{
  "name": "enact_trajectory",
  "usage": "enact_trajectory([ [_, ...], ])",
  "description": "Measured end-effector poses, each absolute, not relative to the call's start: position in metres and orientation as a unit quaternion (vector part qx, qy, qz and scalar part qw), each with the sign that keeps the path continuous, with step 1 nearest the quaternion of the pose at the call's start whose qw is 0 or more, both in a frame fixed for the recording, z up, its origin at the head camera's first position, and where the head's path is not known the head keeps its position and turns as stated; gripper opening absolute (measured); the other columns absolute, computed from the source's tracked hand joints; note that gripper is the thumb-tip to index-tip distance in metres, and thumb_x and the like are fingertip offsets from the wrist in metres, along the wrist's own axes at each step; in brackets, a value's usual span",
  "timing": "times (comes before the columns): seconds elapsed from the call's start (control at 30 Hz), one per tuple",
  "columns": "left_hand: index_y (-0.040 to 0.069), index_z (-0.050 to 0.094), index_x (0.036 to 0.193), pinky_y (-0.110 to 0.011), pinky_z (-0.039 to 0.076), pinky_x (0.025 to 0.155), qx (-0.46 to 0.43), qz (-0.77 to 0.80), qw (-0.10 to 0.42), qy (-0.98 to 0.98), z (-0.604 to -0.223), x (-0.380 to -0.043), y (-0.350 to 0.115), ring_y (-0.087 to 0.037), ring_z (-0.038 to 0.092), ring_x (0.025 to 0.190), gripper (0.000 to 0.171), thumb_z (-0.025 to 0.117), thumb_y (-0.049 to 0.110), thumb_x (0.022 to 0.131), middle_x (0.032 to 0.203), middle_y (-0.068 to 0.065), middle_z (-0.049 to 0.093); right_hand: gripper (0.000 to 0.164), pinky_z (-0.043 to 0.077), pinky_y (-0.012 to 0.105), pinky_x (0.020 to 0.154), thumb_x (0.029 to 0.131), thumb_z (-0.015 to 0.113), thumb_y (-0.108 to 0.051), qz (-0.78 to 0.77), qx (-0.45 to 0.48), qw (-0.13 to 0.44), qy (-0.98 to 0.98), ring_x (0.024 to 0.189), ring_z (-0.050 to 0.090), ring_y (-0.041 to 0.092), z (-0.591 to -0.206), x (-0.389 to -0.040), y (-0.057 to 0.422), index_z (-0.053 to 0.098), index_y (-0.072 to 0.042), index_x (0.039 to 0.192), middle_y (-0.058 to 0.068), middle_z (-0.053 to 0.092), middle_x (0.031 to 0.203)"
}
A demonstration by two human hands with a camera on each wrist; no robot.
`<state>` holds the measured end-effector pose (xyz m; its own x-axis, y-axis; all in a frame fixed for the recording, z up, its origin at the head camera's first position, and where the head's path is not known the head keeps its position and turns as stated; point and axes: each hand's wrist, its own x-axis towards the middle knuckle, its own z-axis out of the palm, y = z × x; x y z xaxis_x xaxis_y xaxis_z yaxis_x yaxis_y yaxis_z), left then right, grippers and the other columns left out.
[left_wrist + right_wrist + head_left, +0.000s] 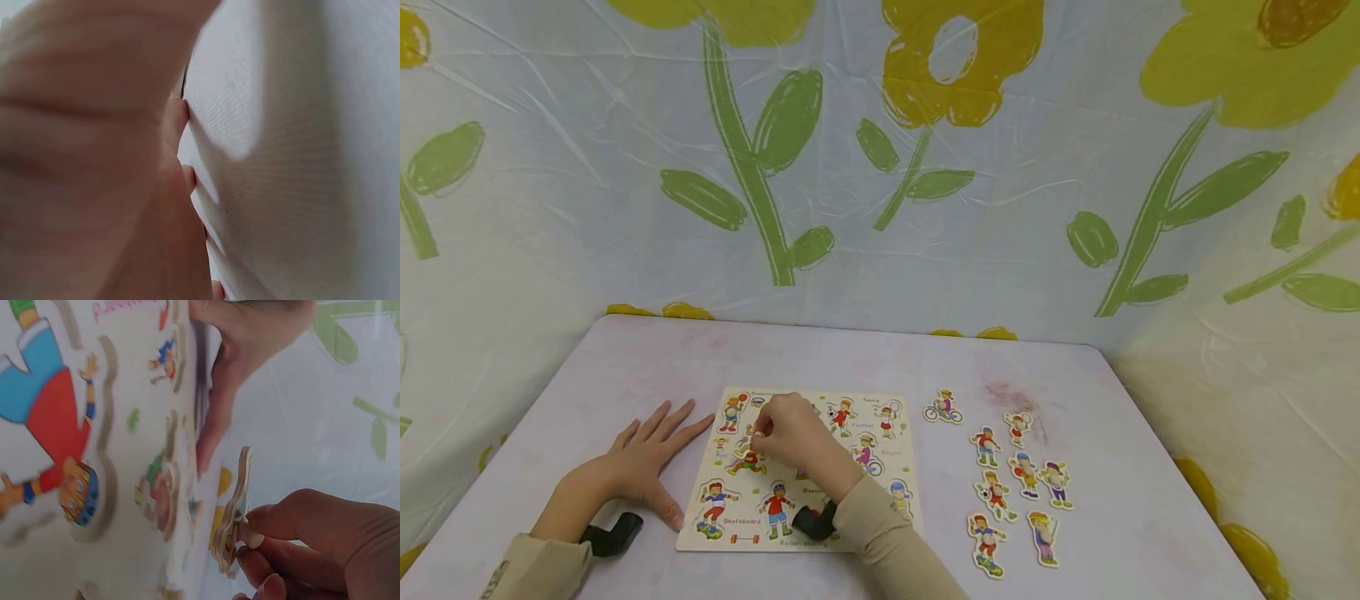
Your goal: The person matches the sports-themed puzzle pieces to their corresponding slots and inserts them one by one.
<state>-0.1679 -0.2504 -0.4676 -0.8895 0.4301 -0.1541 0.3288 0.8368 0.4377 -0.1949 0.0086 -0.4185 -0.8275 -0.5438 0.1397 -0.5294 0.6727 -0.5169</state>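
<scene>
My right hand (793,429) is over the upper left of a wooden picture puzzle board (692,540). Its thumb and fingers pinch the small knob of a wooden puzzle piece (232,528). In the right wrist view that piece stands edge-on, close to the board, so its picture is mostly hidden. Near the fingertips, a running figure (748,462) shows on the board. On the table at the board's left lies my left hand (643,458), palm down with fingers spread. Its thumb tip is right at the board's left edge.
Several knobbed figure pieces lie right of the board, among them a cyclist (942,406), a tennis player (1017,427) and a skateboarder (987,546). A flower-printed cloth (1000,208) hangs behind and beside the table (1120,433). Both wrists carry black devices.
</scene>
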Motion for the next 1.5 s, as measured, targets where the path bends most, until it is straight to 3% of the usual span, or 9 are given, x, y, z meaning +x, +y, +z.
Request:
enact_trajectory([
  [0.47,0.027,0.029,0.156,-0.079,-0.001,0.104,0.203,0.218,0.113,0.948,-0.471,-0.168,-0.251,-0.051,-0.003,0.146,0.138,0.086,0.073,0.038,0.164,-0.017,0.007,0.009,0.037,0.012,0.047,0.082,0.076,-0.01,-0.256,-0.311,0.032,0.915,0.054,0.046,0.001,-0.436,-0.192,-0.001,0.071,-0.011,0.074,-0.009,0.054,0.066],
  [0.73,0.023,0.027,0.157,-0.078,0.003,0.106,0.199,0.189,0.126,0.953,-0.463,-0.165,-0.247,-0.052,0.0,0.145,0.14,0.088,0.07,0.039,0.164,-0.02,0.008,0.011,0.036,0.011,0.048,0.08,0.079,-0.012,-0.24,-0.315,0.021,0.918,0.056,0.045,0.001,-0.44,-0.192,-0.003,0.071,-0.011,0.073,-0.011,0.053,0.063],
  [1.03,0.034,0.025,0.157,-0.077,-0.002,0.106,0.202,0.198,0.104,0.954,-0.481,-0.172,-0.255,-0.045,-0.005,0.148,0.141,0.079,0.082,0.036,0.166,-0.011,0.005,0.013,0.036,0.011,0.047,0.081,0.079,-0.013,-0.233,-0.317,0.022,0.919,0.054,0.045,0.001,-0.442,-0.193,-0.003,0.071,-0.011,0.071,-0.01,0.053,0.061],
  [1.27,0.025,0.029,0.156,-0.078,0.0,0.105,0.197,0.205,0.122,0.951,-0.466,-0.167,-0.249,-0.051,-0.001,0.145,0.139,0.086,0.072,0.038,0.164,-0.019,0.009,0.012,0.037,0.011,0.047,0.085,0.077,-0.014,-0.237,-0.315,0.036,0.918,0.053,0.045,0.0,-0.444,-0.194,-0.004,0.072,-0.011,0.074,-0.011,0.054,0.062],
  [1.5,0.029,0.027,0.157,-0.078,-0.001,0.105,0.201,0.197,0.111,0.953,-0.477,-0.171,-0.254,-0.048,-0.003,0.147,0.141,0.082,0.078,0.036,0.165,-0.016,0.007,0.01,0.037,0.01,0.049,0.086,0.076,-0.013,-0.227,-0.32,0.033,0.919,0.055,0.046,0.0,-0.445,-0.195,-0.006,0.074,-0.01,0.077,-0.009,0.058,0.065],
])
